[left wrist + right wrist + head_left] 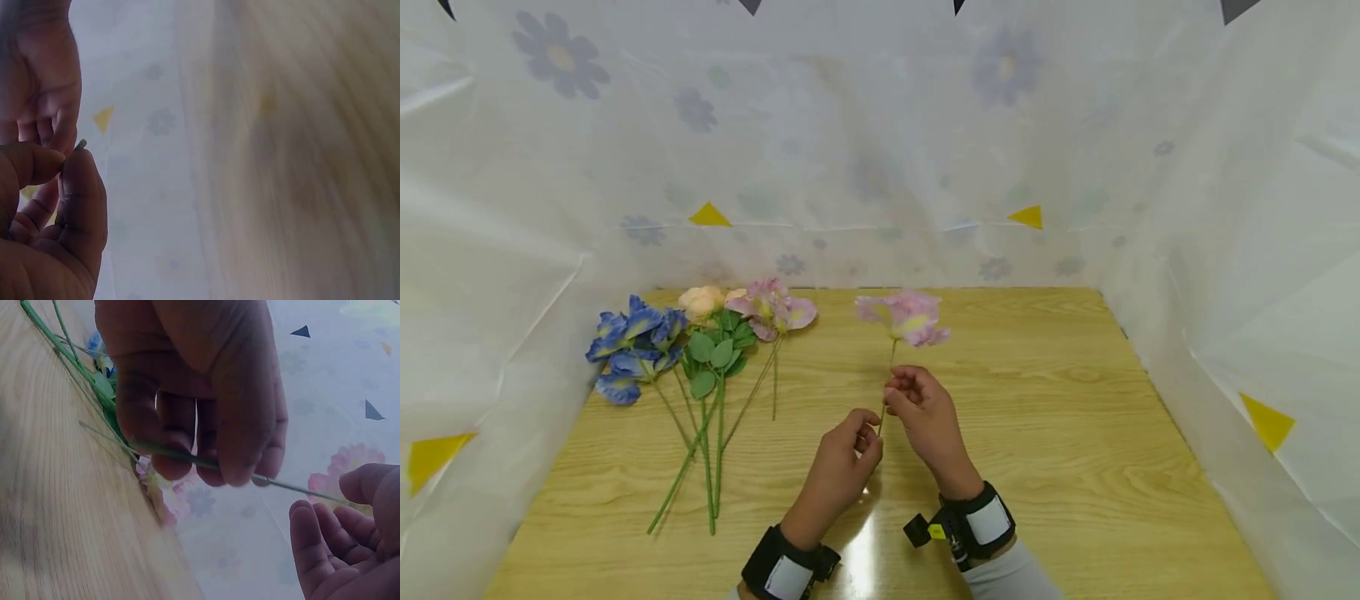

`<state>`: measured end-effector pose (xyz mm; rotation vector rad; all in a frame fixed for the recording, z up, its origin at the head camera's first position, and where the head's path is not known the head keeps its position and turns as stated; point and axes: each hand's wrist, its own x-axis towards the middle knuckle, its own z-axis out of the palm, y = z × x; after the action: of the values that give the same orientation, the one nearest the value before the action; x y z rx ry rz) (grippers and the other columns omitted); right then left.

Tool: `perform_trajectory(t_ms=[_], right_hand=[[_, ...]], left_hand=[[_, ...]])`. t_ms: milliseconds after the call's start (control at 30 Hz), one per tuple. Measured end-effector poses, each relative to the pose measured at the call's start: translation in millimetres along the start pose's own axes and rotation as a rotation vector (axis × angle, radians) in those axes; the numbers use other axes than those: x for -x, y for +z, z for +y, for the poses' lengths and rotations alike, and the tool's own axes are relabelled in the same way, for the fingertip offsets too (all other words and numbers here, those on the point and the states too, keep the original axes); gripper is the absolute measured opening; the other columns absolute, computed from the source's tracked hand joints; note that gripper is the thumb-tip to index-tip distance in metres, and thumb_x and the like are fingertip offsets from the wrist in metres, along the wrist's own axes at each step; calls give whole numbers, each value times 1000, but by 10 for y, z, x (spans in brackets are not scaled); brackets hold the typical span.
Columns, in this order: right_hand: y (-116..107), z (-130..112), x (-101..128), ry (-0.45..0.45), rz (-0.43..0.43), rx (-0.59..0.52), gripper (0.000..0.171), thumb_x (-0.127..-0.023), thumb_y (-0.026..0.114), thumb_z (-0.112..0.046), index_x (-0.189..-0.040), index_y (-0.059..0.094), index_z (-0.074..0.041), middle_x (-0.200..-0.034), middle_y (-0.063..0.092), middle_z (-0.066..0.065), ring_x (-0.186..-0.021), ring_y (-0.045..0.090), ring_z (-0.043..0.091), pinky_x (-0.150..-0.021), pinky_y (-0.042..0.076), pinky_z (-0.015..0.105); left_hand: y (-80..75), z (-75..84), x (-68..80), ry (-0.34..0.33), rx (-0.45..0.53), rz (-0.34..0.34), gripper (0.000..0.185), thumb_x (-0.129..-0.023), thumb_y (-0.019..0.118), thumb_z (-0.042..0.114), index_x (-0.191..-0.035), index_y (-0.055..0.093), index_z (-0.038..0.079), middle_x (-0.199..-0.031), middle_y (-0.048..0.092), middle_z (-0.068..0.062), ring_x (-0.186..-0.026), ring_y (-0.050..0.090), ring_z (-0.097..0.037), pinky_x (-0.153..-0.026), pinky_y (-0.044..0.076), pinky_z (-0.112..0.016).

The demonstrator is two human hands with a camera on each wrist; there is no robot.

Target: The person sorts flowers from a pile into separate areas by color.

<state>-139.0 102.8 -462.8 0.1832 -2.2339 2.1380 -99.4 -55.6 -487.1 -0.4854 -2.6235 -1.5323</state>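
Observation:
A pink artificial flower (906,317) on a thin green stem (892,357) is held upright above the middle of the wooden table (1060,417). My right hand (897,392) pinches the stem a short way below the bloom; in the right wrist view its fingers (181,444) curl over the stem (287,485). My left hand (872,433) pinches the stem's lower end between thumb and forefinger, and the stem tip (80,144) pokes out between them in the left wrist view. The two hands are close together.
At the back left of the table lie blue flowers (631,342), a peach rose (700,302) with green leaves (718,354), and pink flowers (773,308), their stems pointing toward me. White flower-printed sheets (880,167) wall in the table on three sides.

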Motion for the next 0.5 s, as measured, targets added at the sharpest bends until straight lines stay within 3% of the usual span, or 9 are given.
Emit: perform_trajectory(t_ms=[233, 500], right_hand=[[-20, 15, 44, 16, 44, 31, 19, -96, 63, -7, -115, 62, -3, -99, 62, 14, -79, 65, 23, -71, 57, 40], [-161, 57, 21, 7, 68, 101, 20, -98, 62, -10, -116, 63, -4, -102, 62, 14, -82, 64, 24, -73, 57, 44]], left_hand=[[94, 83, 39, 38, -20, 6, 18, -92, 62, 0, -111, 60, 3, -79, 56, 5, -69, 57, -7, -60, 49, -25], [101, 0, 68, 7, -8, -15, 23, -96, 64, 8, -117, 59, 1, -86, 59, 4, -76, 60, -9, -63, 51, -26]])
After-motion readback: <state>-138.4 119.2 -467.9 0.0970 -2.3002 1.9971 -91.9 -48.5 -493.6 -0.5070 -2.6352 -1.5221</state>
